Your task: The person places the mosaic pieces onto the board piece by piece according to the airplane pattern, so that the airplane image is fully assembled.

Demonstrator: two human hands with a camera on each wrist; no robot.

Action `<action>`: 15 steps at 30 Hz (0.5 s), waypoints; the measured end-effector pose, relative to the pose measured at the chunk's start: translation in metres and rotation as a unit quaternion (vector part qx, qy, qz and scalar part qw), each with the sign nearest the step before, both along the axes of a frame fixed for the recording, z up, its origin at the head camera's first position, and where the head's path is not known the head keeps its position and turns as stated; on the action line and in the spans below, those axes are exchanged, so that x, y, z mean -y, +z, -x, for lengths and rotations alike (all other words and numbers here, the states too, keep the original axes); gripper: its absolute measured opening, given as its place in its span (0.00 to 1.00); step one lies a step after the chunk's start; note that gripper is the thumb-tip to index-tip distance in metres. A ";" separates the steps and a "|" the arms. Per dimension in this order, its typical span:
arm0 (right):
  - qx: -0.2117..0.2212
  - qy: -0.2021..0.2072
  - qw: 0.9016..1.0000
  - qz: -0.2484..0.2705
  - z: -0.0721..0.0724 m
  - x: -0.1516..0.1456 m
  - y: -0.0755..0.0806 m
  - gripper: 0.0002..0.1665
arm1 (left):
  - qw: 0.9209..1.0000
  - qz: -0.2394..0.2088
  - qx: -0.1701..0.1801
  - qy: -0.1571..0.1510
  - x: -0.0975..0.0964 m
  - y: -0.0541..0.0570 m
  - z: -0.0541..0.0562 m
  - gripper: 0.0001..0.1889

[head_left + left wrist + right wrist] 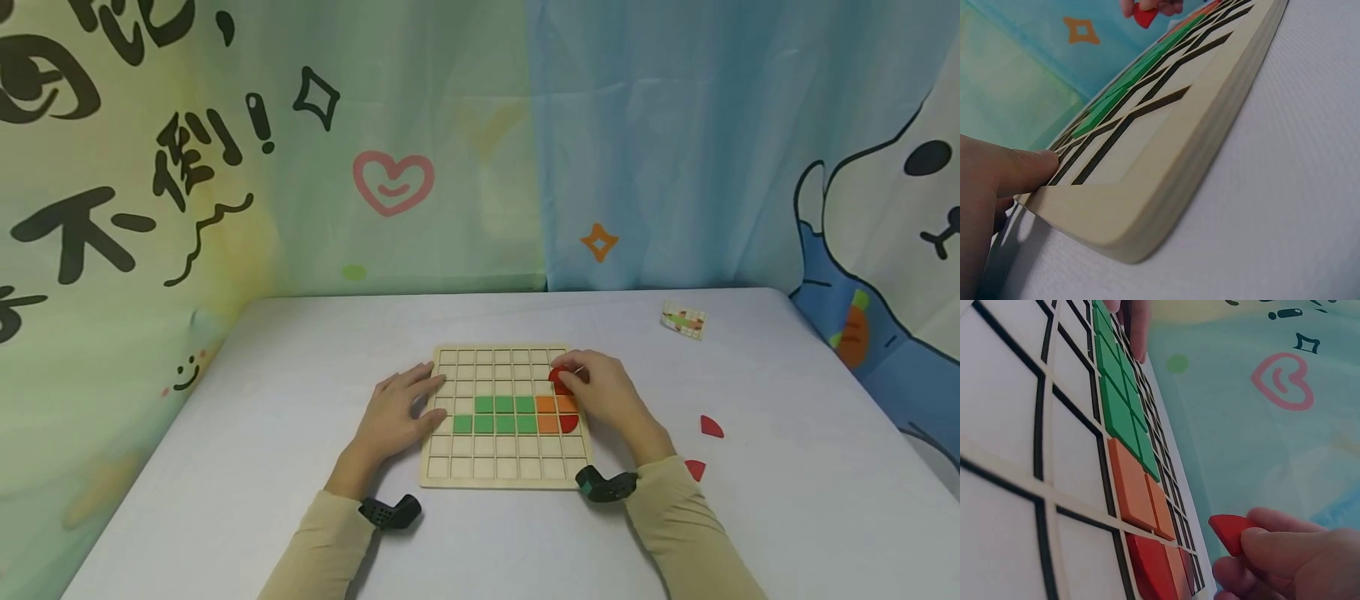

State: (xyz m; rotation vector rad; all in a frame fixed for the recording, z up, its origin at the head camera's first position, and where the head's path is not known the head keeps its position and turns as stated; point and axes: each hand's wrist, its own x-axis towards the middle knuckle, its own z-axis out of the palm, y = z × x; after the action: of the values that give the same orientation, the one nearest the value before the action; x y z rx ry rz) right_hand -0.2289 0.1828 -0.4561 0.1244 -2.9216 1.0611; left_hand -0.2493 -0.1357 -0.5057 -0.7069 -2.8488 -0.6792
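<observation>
On the curtain [465,92] we read "不" [71,242]; right hand [607,393] pinches red piece [1229,532] between thumb and fingers, left hand [397,417] lies fingers apart.

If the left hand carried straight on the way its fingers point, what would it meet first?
Apparently the wooden grid board: the left hand is at its left edge, with bare cells ahead; clearance above them is unclear.
</observation>
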 end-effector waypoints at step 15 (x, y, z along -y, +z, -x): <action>-0.015 -0.002 1.000 0.005 0.001 0.007 -0.002 0.15 | 1.000 0.003 0.001 0.000 -0.001 0.000 0.000 0.31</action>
State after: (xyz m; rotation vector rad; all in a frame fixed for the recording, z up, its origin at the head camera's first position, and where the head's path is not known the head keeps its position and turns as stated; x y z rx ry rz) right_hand -0.2295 0.1762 -0.4576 0.1315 -2.8878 1.0646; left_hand -0.2496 -0.1351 -0.5052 -0.7070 -2.8551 -0.6717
